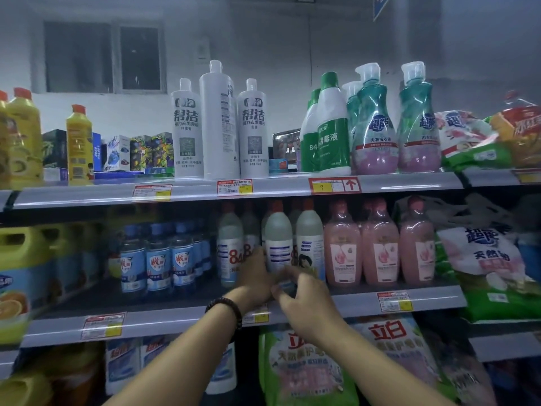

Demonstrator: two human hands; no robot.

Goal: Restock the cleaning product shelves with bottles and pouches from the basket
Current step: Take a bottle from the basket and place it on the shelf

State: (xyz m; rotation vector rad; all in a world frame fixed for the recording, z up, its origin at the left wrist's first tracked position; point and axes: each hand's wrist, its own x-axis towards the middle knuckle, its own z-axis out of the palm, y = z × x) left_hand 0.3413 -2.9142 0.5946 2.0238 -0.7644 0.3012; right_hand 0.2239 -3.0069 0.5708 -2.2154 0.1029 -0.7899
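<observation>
Both my hands reach to the middle shelf (187,317). A white bottle with a red cap (278,238) stands there among other white "84" bottles (231,247). My left hand (254,276), with a dark bead bracelet on the wrist, wraps its fingers round the lower left side of that bottle. My right hand (301,297) curls its fingers at the bottle's base from the front right. The image is blurred, so the exact finger contact is unclear. No basket is in view.
Blue-labelled bottles (158,259) stand left of the white ones, pink bottles (380,244) to the right. The top shelf holds tall white bottles (219,121), green disinfectant bottles (330,127) and teal pump bottles (374,121). Pouches (307,367) fill the bottom shelf; bags (491,268) lie at right.
</observation>
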